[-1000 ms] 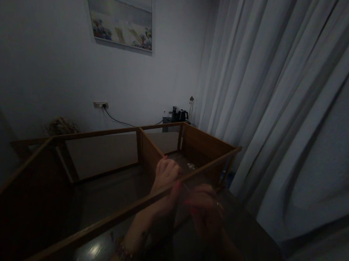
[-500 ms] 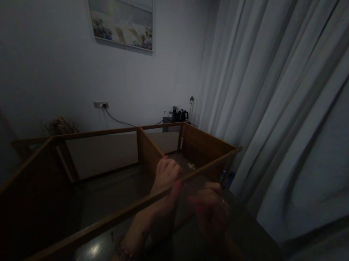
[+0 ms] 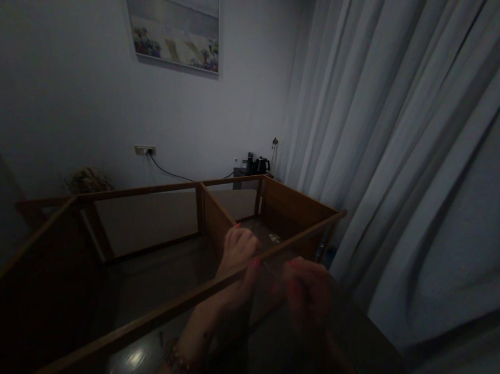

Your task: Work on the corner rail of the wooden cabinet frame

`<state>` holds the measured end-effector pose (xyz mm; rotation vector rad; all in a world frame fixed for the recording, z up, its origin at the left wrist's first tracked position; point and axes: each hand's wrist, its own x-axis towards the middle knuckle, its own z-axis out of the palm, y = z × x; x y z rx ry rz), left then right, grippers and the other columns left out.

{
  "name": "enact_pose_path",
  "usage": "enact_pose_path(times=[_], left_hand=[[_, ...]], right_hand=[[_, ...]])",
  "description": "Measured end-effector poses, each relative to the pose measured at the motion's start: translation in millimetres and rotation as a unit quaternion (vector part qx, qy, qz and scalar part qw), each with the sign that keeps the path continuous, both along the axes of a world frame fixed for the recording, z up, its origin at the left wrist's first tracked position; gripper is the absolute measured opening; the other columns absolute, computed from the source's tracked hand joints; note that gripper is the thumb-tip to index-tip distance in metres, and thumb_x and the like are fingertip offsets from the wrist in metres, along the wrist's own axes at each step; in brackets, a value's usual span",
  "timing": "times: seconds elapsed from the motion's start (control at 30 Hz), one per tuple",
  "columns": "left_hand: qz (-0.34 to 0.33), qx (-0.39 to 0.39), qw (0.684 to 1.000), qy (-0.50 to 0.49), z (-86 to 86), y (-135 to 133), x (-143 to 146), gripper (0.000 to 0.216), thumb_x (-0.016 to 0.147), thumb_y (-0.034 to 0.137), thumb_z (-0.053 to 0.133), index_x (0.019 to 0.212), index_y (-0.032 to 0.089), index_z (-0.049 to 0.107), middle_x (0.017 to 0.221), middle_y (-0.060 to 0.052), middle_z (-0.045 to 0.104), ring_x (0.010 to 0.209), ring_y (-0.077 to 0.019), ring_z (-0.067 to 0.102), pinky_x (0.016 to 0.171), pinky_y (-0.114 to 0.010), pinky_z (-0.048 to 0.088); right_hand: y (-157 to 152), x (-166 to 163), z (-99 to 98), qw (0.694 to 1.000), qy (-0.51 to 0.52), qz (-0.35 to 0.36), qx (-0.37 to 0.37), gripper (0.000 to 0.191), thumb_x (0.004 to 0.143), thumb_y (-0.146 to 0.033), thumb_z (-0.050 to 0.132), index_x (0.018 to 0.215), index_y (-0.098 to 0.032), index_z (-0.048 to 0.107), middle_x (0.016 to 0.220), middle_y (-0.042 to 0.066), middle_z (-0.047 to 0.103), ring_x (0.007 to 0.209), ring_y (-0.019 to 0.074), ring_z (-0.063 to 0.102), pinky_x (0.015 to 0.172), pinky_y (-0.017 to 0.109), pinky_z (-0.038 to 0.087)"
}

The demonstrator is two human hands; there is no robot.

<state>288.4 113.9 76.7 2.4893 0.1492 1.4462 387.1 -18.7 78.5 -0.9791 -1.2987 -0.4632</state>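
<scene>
A brown wooden frame (image 3: 143,319) with side panels and a divider panel (image 3: 218,214) stands in front of me. My left hand (image 3: 239,255) grips its near top rail where the divider meets it, with the fingers on the far side and the thumb on the near side. Just right of that joint, my right hand (image 3: 309,288) is closed and smeared by motion. A thin pale rod (image 3: 271,270) runs from the joint toward its fingers; its exact kind is too faint to make out.
Small pale pieces (image 3: 274,238) lie inside the right compartment. Long grey curtains (image 3: 378,145) hang close on the right. Behind stand a black kettle (image 3: 262,165) and a plugged-in cord (image 3: 168,171) on the wall. A shiny bag-like patch (image 3: 133,359) shows below the rail.
My right hand has shifted slightly right and its fingers have turned, drawing closer together. My left hand stays put on the frame, which has not moved.
</scene>
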Motion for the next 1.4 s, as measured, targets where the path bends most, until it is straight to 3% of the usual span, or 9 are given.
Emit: enact_pose_path(times=[0.13,0.4,0.57,0.67,0.83,0.97,1.17,1.27,1.4], left_hand=[[-0.004,0.0,1.0,-0.004,-0.5,0,0,0.038,0.109,0.041,0.02,0.09,0.025,0.049,0.093,-0.007,0.059,0.1,-0.0295,0.052,0.109,-0.055,0.043],[-0.011,-0.006,0.999,0.036,7.8,-3,-7,0.023,0.103,0.031,0.028,0.094,0.025,0.048,0.097,-0.008,0.061,0.103,-0.0294,0.052,0.114,-0.056,0.04],[-0.007,-0.004,1.0,0.014,3.9,-3,-4,0.034,0.109,0.039,0.02,0.093,0.025,0.047,0.096,-0.007,0.06,0.104,-0.0293,0.051,0.114,-0.054,0.04],[-0.006,-0.005,1.0,0.006,2.6,-2,-2,0.039,0.111,0.042,0.016,0.092,0.025,0.047,0.096,-0.007,0.059,0.103,-0.0287,0.051,0.113,-0.053,0.04],[-0.006,0.0,1.0,0.017,4.3,-3,-4,0.037,0.11,0.039,0.017,0.092,0.025,0.047,0.094,-0.007,0.059,0.104,-0.0285,0.051,0.113,-0.053,0.04],[-0.005,0.0,1.0,0.015,5.1,-3,-5,0.041,0.111,0.04,0.014,0.093,0.025,0.047,0.095,-0.007,0.059,0.103,-0.028,0.052,0.114,-0.055,0.041],[0.001,0.007,1.0,-0.011,1.2,-1,0,0.046,0.112,0.044,0.013,0.091,0.024,0.049,0.093,-0.007,0.06,0.099,-0.0279,0.052,0.108,-0.054,0.044],[-0.008,0.007,1.0,-0.023,0.1,0,2,0.041,0.112,0.04,0.018,0.091,0.023,0.049,0.092,-0.006,0.059,0.097,-0.0266,0.051,0.106,-0.052,0.044],[-0.018,0.02,0.999,-0.034,1.3,-1,1,0.037,0.112,0.039,0.02,0.092,0.023,0.047,0.092,-0.004,0.056,0.097,-0.0256,0.05,0.105,-0.05,0.042]], right_hand=[[-1,-1,-0.1,0.997,0.022,0.073,-0.021,0.013,0.107,-0.024,0.054,0.101,-0.026,0.065,0.071,-0.003,0.067,0.055,0.0133,0.063,0.047,0.024,0.049],[1,15,-1.7,0.993,-0.11,0.022,0.037,0.01,0.108,-0.033,0.057,0.107,-0.028,0.065,0.073,0.0,0.078,0.06,0.0184,0.071,0.051,0.031,0.055],[-1,16,6.9,0.979,-0.183,-0.084,0.044,0.032,0.104,-0.02,0.058,0.073,-0.026,0.052,0.053,-0.006,0.058,0.05,0.0132,0.054,0.053,0.03,0.041],[0,9,9.3,0.984,-0.164,-0.061,0.022,0.039,0.102,-0.014,0.053,0.066,-0.025,0.043,0.049,-0.008,0.045,0.046,0.0113,0.042,0.052,0.03,0.034],[-2,2,8.9,0.992,-0.1,0.019,-0.076,0.043,0.103,-0.011,0.046,0.062,-0.024,0.046,0.049,-0.007,0.047,0.046,0.0103,0.046,0.054,0.028,0.039],[-2,3,8.1,0.989,-0.107,0.028,-0.096,0.042,0.107,-0.017,0.044,0.065,-0.024,0.048,0.052,-0.007,0.052,0.048,0.0107,0.05,0.06,0.029,0.042],[6,7,2.2,0.997,-0.07,0.026,-0.002,0.025,0.109,-0.044,0.052,0.095,-0.026,0.061,0.07,-0.004,0.064,0.062,0.0152,0.062,0.062,0.03,0.048],[6,9,0.7,0.993,-0.106,0.052,0.013,0.022,0.11,-0.042,0.051,0.108,-0.027,0.068,0.08,0.0,0.07,0.071,0.0175,0.065,0.064,0.031,0.052],[2,11,1.8,0.99,-0.127,0.058,-0.011,0.031,0.112,-0.04,0.048,0.102,-0.026,0.074,0.078,0.002,0.071,0.075,0.0181,0.066,0.066,0.032,0.054]])
